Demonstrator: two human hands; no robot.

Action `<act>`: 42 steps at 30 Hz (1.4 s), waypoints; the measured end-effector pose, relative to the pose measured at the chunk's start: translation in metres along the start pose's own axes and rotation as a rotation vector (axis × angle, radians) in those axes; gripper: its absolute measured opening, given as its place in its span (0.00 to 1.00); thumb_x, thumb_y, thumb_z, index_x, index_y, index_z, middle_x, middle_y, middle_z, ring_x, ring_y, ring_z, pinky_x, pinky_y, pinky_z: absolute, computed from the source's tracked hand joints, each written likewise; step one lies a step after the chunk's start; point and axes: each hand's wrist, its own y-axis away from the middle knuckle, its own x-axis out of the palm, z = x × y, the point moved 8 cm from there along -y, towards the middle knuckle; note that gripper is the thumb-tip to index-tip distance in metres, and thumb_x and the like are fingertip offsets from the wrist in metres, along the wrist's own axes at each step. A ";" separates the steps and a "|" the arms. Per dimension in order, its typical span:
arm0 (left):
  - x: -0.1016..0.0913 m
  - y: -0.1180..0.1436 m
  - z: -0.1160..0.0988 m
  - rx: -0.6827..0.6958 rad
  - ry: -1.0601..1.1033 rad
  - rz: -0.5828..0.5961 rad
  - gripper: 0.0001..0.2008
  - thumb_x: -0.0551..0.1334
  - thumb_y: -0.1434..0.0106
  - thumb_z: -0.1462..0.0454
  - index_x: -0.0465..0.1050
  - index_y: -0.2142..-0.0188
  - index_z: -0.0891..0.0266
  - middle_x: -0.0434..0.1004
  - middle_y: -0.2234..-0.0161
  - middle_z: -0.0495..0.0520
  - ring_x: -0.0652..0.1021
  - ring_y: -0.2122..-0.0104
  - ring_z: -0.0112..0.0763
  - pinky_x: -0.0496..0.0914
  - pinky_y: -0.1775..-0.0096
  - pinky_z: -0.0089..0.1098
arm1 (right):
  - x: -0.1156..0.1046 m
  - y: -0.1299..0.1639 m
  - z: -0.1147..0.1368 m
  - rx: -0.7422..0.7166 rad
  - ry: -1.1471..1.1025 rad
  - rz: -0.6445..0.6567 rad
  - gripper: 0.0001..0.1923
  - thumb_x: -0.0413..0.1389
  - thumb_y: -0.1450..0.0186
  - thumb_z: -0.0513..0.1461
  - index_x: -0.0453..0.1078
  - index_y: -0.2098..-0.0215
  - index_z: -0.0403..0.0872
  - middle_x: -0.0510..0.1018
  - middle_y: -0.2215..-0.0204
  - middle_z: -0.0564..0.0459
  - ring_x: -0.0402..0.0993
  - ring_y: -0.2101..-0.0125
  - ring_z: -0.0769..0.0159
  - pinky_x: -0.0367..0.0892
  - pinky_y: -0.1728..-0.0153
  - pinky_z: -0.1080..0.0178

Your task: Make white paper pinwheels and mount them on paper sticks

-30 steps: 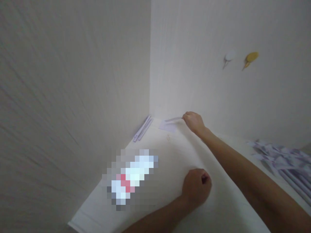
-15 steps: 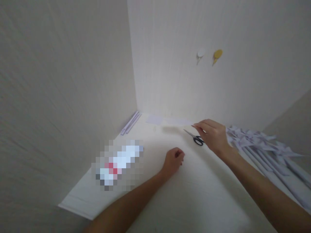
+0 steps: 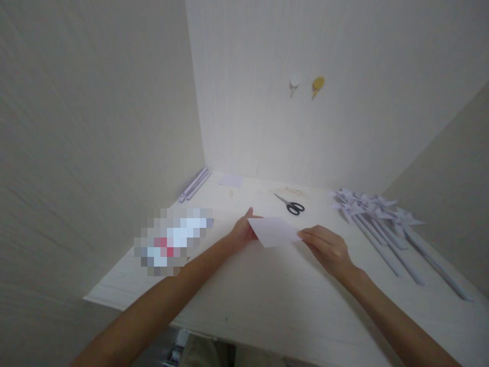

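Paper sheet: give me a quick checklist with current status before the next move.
1. Paper sheet held at both ends: ok.
2. Left hand on its left edge: ok.
3. Right hand on its right corner: ok.
4. Scissors apart from both hands, lying behind the sheet: ok.
5. Pinwheels off to the right, not touching the sheet: ok.
6. Sheet flat on the table or lifted: cannot tell.

White paper (image 3: 274, 232) — black-handled scissors (image 3: 291, 205)

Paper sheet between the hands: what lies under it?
Under the paper sheet, held by the left hand and right hand, only the table shows; the covered patch stays unseen.
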 end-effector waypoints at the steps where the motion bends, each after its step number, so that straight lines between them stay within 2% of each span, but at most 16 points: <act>1: 0.000 0.001 0.001 -0.044 0.029 0.030 0.24 0.46 0.43 0.50 0.67 0.73 0.68 0.70 0.78 0.53 0.72 0.77 0.28 0.65 0.72 0.30 | 0.002 0.002 -0.002 0.003 -0.021 0.003 0.10 0.48 0.40 0.33 0.69 0.63 0.44 0.76 0.71 0.47 0.71 0.69 0.66 0.68 0.70 0.64; 4: 0.001 0.007 0.002 -0.100 0.030 0.082 0.20 0.50 0.43 0.53 0.69 0.69 0.69 0.72 0.76 0.54 0.72 0.76 0.27 0.65 0.71 0.29 | 0.008 0.007 -0.009 0.023 -0.044 0.023 0.10 0.47 0.39 0.34 0.69 0.63 0.45 0.76 0.69 0.47 0.72 0.68 0.66 0.69 0.69 0.64; 6: 0.001 0.009 -0.001 -0.065 -0.026 0.071 0.14 0.57 0.47 0.58 0.70 0.69 0.69 0.71 0.76 0.53 0.71 0.76 0.26 0.64 0.71 0.28 | 0.013 0.010 -0.015 0.047 -0.036 0.033 0.10 0.47 0.39 0.36 0.70 0.63 0.46 0.76 0.69 0.48 0.72 0.68 0.66 0.69 0.68 0.64; 8: 0.001 0.009 -0.003 -0.029 -0.091 0.062 0.12 0.61 0.51 0.63 0.70 0.68 0.69 0.71 0.75 0.52 0.71 0.76 0.25 0.63 0.71 0.27 | 0.017 0.013 -0.020 0.079 -0.026 0.033 0.11 0.46 0.38 0.36 0.70 0.63 0.47 0.77 0.68 0.48 0.73 0.67 0.66 0.70 0.68 0.63; 11: 0.002 0.007 -0.001 -0.003 -0.234 0.105 0.20 0.64 0.56 0.66 0.69 0.61 0.68 0.70 0.77 0.49 0.70 0.78 0.24 0.62 0.73 0.26 | 0.021 0.019 -0.026 0.124 -0.021 0.027 0.11 0.46 0.38 0.36 0.70 0.64 0.47 0.77 0.69 0.49 0.73 0.68 0.66 0.70 0.67 0.63; 13: 0.000 0.005 0.000 0.033 -0.378 0.120 0.25 0.65 0.59 0.67 0.67 0.57 0.66 0.65 0.81 0.44 0.66 0.82 0.20 0.59 0.76 0.24 | 0.024 0.024 -0.028 0.141 -0.029 0.035 0.11 0.46 0.39 0.36 0.70 0.64 0.47 0.77 0.69 0.49 0.73 0.68 0.66 0.70 0.68 0.63; 16: -0.006 0.004 -0.004 0.118 -0.565 0.076 0.27 0.64 0.59 0.69 0.65 0.55 0.65 0.60 0.83 0.41 0.62 0.84 0.17 0.56 0.79 0.22 | 0.028 0.028 -0.031 0.171 -0.059 0.060 0.10 0.48 0.40 0.35 0.68 0.62 0.47 0.76 0.67 0.48 0.72 0.66 0.66 0.69 0.66 0.62; 19: -0.007 0.005 -0.004 0.152 -0.625 0.042 0.29 0.62 0.57 0.69 0.62 0.53 0.65 0.62 0.80 0.43 0.66 0.80 0.20 0.59 0.77 0.23 | 0.031 0.028 -0.037 0.269 -0.121 0.066 0.12 0.50 0.42 0.35 0.66 0.58 0.46 0.73 0.63 0.46 0.70 0.63 0.64 0.69 0.65 0.60; 21: -0.007 0.006 -0.005 0.163 -0.611 0.015 0.30 0.61 0.57 0.69 0.59 0.51 0.64 0.63 0.77 0.45 0.67 0.78 0.21 0.60 0.75 0.23 | 0.037 0.029 -0.046 0.412 -0.224 0.080 0.17 0.52 0.43 0.36 0.62 0.54 0.47 0.72 0.63 0.47 0.70 0.66 0.65 0.69 0.68 0.61; 24: -0.008 0.008 -0.006 0.190 -0.559 -0.058 0.31 0.59 0.55 0.70 0.55 0.49 0.62 0.64 0.73 0.47 0.68 0.78 0.20 0.62 0.75 0.23 | 0.056 0.035 -0.054 0.641 -0.495 0.167 0.22 0.49 0.42 0.35 0.55 0.49 0.48 0.72 0.69 0.52 0.71 0.72 0.69 0.70 0.70 0.63; 27: -0.008 0.011 -0.007 0.226 -0.517 -0.076 0.31 0.57 0.54 0.71 0.52 0.48 0.60 0.63 0.69 0.48 0.69 0.78 0.19 0.62 0.77 0.22 | 0.072 0.040 -0.050 0.732 -0.793 0.237 0.21 0.44 0.39 0.35 0.48 0.47 0.48 0.73 0.72 0.53 0.71 0.73 0.70 0.69 0.70 0.64; 29: -0.007 0.012 -0.008 0.244 -0.493 -0.067 0.31 0.56 0.54 0.71 0.52 0.49 0.60 0.63 0.68 0.49 0.69 0.78 0.19 0.63 0.77 0.22 | 0.074 0.039 -0.044 0.719 -0.909 0.260 0.21 0.43 0.38 0.35 0.48 0.47 0.48 0.73 0.72 0.52 0.71 0.72 0.70 0.69 0.71 0.64; 31: -0.008 0.013 -0.008 0.246 -0.467 -0.056 0.30 0.56 0.54 0.71 0.52 0.49 0.59 0.62 0.68 0.48 0.69 0.78 0.18 0.63 0.77 0.22 | 0.072 0.037 -0.039 0.686 -0.887 0.288 0.18 0.46 0.39 0.35 0.54 0.50 0.49 0.74 0.70 0.52 0.71 0.71 0.70 0.69 0.69 0.65; 35: -0.010 0.014 -0.006 0.235 -0.434 -0.073 0.28 0.57 0.54 0.71 0.55 0.51 0.59 0.62 0.67 0.49 0.71 0.77 0.20 0.65 0.76 0.24 | 0.055 0.027 -0.030 0.522 -0.549 0.252 0.10 0.51 0.42 0.34 0.67 0.62 0.47 0.73 0.70 0.50 0.70 0.72 0.69 0.67 0.71 0.67; 39: -0.010 0.015 -0.008 0.258 -0.426 -0.085 0.27 0.57 0.53 0.70 0.55 0.52 0.60 0.62 0.66 0.49 0.72 0.75 0.23 0.67 0.74 0.26 | 0.042 0.018 -0.009 0.284 -0.331 0.181 0.09 0.51 0.42 0.33 0.69 0.64 0.46 0.69 0.76 0.51 0.66 0.77 0.72 0.63 0.78 0.69; 42: -0.010 0.016 -0.008 0.256 -0.426 -0.082 0.28 0.57 0.53 0.70 0.54 0.51 0.58 0.62 0.65 0.50 0.72 0.75 0.22 0.67 0.74 0.26 | 0.038 0.016 0.001 0.193 -0.241 0.151 0.08 0.50 0.41 0.34 0.71 0.67 0.46 0.66 0.80 0.53 0.63 0.80 0.72 0.60 0.82 0.69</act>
